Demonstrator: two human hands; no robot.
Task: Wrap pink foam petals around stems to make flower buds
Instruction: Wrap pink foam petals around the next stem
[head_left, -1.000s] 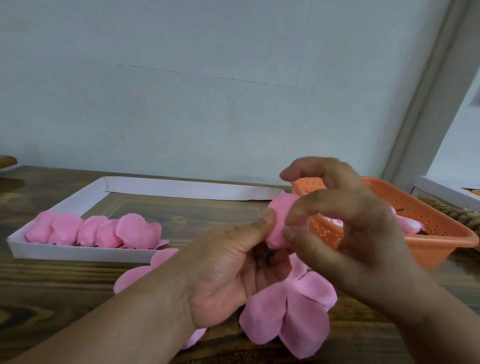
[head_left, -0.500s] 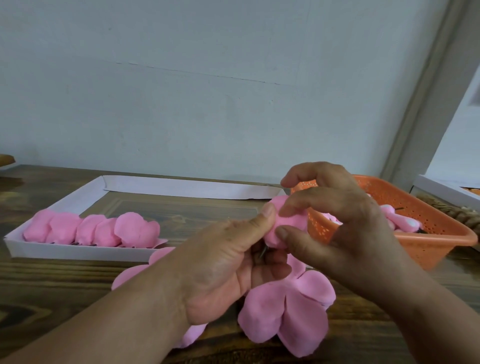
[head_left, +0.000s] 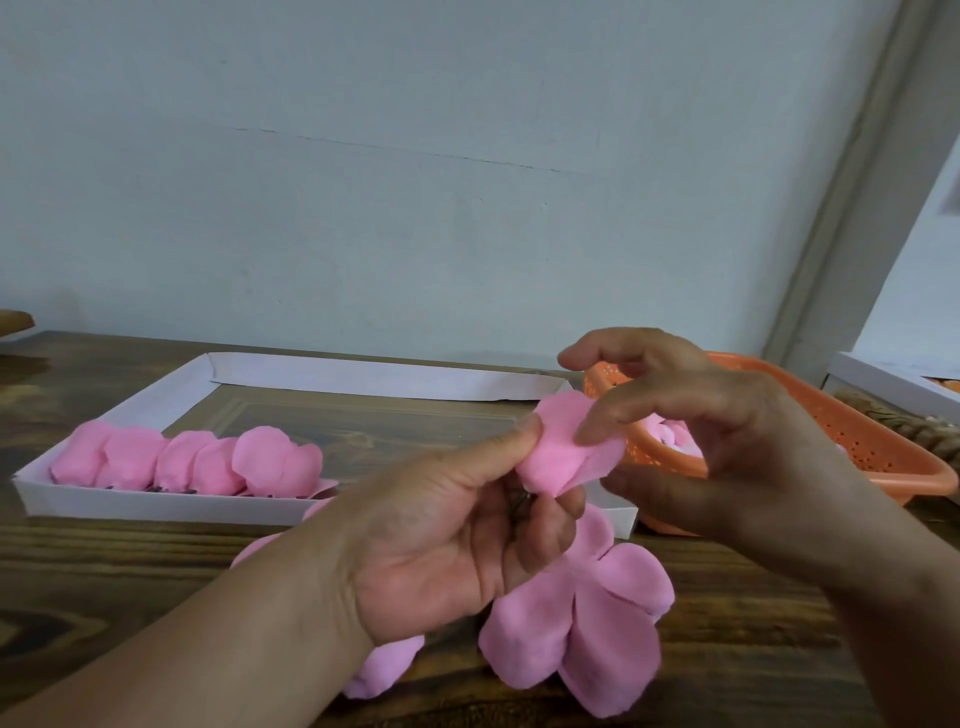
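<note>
Dark wood-grain table (head_left: 130, 561) fills the lower frame w/ a pale blue-grey wall behind it. Nearest the camera, loose pink foam petals (head_left: 576, 629) lie fanned flat on the wood, partly under both hands; another petal (head_left: 382, 670) pokes out below the left wrist. Just above them the left hand (head_left: 447, 551) is held palm-up, its thumb pressed against the side of a half-wrapped pink bud (head_left: 558, 452) and its fingers curled round the base, where a thin dark stem (head_left: 521, 503) barely shows (too small to say more). Right hand (head_left: 727, 447) comes in from the right, one fingertip pressing the outer petal against the bud, thumb just below the bud's loose edge, remaining fingers curled and lifted clear above. One petal flap stands off the bud's right side, not yet flat. Further back on the left, a shallow white cardboard tray (head_left: 156, 506) holds a row of finished pink buds (head_left: 197, 462) touching side by side along its near wall. Behind the right hand, an orange perforated basket (head_left: 872, 457) has more pink pieces inside, mostly hidden by the hand. At far right, the corner of another white box (head_left: 893, 382) w/ something brown and braided-looking beside it, blurred.
</note>
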